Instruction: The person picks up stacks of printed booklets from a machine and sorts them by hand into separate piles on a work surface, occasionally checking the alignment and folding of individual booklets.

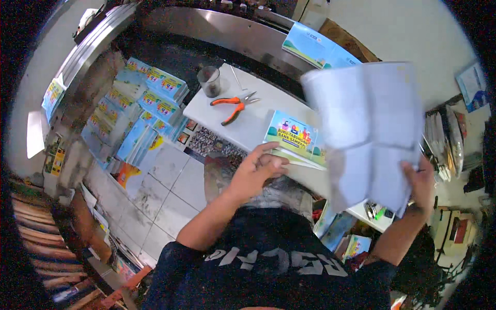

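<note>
My right hand (421, 183) grips the lower right edge of a large white paper sheet (390, 113). The sheet stands raised over the right end of the table, creased into panels and smeared by motion. My left hand (258, 170) has its fingers curled at the near left edge of a colourful printed booklet (292, 135), thumb and forefinger at its pages. That booklet lies on the white table (243, 123); the sheet covers part of its right side. Left of it on the table are orange-handled pliers (235, 106).
A clear glass (209, 81) with dark contents and a thin white stick (235, 77) are at the table's far left. Stacks of printed booklets (150, 103) stand on the left. Blue printed covers (315, 46) lie behind the table. A green marker (381, 213) is near its right end.
</note>
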Available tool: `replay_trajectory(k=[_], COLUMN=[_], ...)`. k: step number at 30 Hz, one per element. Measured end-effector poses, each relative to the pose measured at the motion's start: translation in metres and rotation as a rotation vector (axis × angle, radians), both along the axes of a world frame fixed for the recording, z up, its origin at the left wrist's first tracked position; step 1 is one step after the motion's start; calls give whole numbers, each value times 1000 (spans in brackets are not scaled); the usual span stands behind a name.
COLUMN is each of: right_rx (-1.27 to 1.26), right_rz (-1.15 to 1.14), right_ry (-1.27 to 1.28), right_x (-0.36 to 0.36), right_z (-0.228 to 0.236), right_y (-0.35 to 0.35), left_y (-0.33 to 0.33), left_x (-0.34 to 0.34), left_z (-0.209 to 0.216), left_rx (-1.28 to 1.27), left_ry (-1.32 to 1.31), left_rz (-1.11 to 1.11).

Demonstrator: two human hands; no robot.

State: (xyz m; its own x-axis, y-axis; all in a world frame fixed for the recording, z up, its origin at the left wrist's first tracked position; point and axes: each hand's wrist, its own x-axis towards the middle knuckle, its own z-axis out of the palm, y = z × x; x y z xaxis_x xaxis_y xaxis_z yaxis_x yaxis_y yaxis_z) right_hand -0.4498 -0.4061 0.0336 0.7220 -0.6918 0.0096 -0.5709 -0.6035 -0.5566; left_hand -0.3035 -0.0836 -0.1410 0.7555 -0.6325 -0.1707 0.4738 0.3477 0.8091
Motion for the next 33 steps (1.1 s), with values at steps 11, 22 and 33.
replay_trajectory(k=[11,22,33], right_rx=[-222,-219,-214], right_rz=[-145,-134,-102], right_ry=[-409,-277,-54], right_x=[-133,-114,-103], right_z=[36,24,-4], right_y=[-132,-132,-119], left_y=[60,49,5], left_x=[4,-10,-6], left_z=[-44,-44,-36], left_rx=[81,183,564], left_ry=[-20,-36,-582], left_rz=[418,437,140])
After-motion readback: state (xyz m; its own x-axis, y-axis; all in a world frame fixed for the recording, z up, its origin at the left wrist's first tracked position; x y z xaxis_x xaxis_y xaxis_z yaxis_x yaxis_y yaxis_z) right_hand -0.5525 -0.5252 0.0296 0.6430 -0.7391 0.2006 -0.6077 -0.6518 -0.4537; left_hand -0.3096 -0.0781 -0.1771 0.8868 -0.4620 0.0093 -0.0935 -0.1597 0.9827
